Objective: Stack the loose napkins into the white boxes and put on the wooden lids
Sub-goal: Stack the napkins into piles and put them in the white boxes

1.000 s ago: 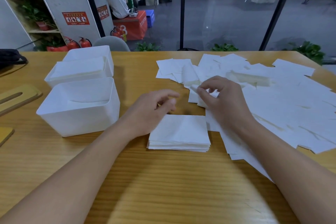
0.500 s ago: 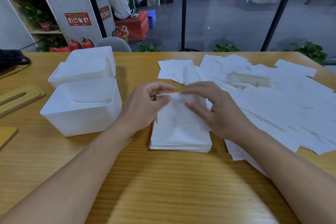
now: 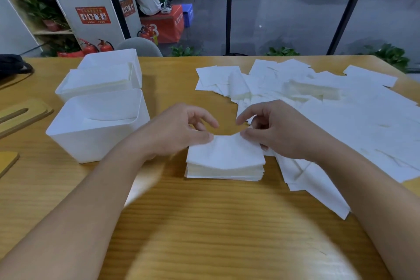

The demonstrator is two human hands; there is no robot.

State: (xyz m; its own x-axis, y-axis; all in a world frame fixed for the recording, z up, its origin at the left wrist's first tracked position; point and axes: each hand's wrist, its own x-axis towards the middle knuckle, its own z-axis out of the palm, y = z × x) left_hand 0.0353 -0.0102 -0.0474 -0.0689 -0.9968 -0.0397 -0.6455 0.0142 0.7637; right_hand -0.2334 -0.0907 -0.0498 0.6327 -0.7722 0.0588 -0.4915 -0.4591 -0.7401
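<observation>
- Napkin (image 3: pixel 223 151) on top of the neat stack (image 3: pixel 225 170), at worktop centre, far edge bowed upward between two pinches; not yet lying flat.
- Left hand (image 3: pixel 181 130): thumb and forefinger closed on the napkin's far-left corner, other fingers loosely curled above.
- Right hand (image 3: pixel 276 130): same pinch on the far-right corner, forefinger raised free of the paper.
- Loose napkins (image 3: pixel 329 102) spread from 12 to 3 o'clock of the stack, overlapping, a few sliding under the right wrist.
- Near white box (image 3: pixel 97 125) at 9 o'clock of the stack, just beside the left hand, a low layer of napkins inside; far white box (image 3: pixel 102 75) behind it at 10 o'clock, filled close to the rim.
- Wooden lids (image 3: pixel 22 113) at the far left edge of the worktop (image 3: pixel 216 223), well apart from the boxes, none fitted.
- Best way on, as a judgement: lower both corners together, draw outward lightly to take out the bow, square the edges against the sheets below before letting go.
- Worth avoiding: pressing down while the sheet is skewed, since thin paper likely creases and drags the sheet beneath.
- Stack probably high enough soon for moving into the near box; grip from both short sides, kept level.
</observation>
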